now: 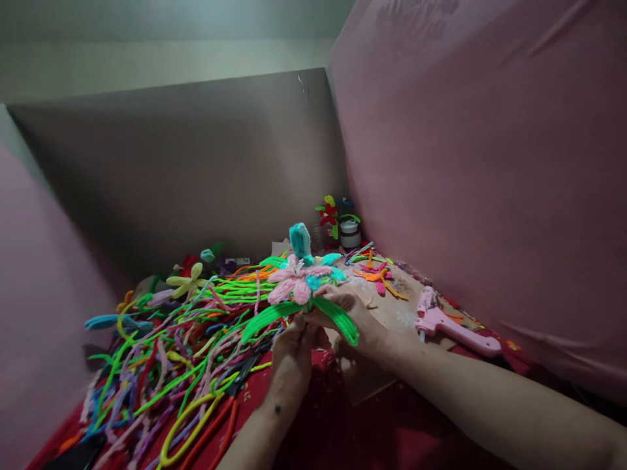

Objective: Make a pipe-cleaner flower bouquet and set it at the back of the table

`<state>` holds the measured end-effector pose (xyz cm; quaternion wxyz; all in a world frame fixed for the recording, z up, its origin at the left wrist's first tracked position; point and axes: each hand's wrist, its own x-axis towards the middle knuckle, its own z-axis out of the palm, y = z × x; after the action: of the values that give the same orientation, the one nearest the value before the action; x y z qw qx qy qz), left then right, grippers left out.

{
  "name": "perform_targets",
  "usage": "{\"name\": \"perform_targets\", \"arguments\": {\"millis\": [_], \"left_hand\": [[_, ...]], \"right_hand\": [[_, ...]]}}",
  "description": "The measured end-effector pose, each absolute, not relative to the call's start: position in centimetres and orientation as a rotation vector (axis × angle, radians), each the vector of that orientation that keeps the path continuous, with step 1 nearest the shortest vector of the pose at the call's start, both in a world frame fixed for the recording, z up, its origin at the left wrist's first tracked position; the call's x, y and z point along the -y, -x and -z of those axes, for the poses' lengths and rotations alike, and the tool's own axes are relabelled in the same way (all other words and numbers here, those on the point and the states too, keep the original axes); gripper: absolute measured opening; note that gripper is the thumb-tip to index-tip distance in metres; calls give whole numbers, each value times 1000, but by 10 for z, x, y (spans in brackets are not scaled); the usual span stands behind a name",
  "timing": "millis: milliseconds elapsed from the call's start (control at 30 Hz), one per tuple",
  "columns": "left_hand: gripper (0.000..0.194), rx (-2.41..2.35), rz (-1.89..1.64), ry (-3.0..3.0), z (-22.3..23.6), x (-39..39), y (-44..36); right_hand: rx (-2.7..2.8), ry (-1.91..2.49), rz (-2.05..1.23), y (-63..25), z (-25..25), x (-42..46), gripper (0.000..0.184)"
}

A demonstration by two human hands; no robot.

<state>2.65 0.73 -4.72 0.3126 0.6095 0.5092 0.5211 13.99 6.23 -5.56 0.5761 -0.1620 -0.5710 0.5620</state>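
Note:
In the middle of the head view, a pipe-cleaner flower [289, 284] stands upright, with pink and turquoise petals and a turquoise bud on top. Two long green leaves spread from its lower part to either side. My left hand [294, 346] is closed round the stem just under the leaves. My right hand [350, 320] grips from the right at the same level, partly behind the right green leaf. The stem between the fingers is mostly hidden.
Many loose pipe cleaners [161, 378] cover the left side. Rightward, a pink glue gun [455, 329] lies near a cardboard sheet [392, 310] holding an orange-and-pink pipe-cleaner piece [377, 274]. A red pipe-cleaner flower [328, 212] stands at the back beside a white-lidded container [349, 233].

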Motion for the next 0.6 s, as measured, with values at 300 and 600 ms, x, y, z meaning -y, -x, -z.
{"name": "perform_targets", "arguments": {"millis": [300, 600], "left_hand": [[11, -1204, -1372, -1530, 41, -8, -25], [15, -1343, -1367, -1521, 46, -11, -19]], "right_hand": [[1241, 307, -1580, -134, 56, -58, 33], [1230, 333, -1540, -138, 43, -47, 24]]}}
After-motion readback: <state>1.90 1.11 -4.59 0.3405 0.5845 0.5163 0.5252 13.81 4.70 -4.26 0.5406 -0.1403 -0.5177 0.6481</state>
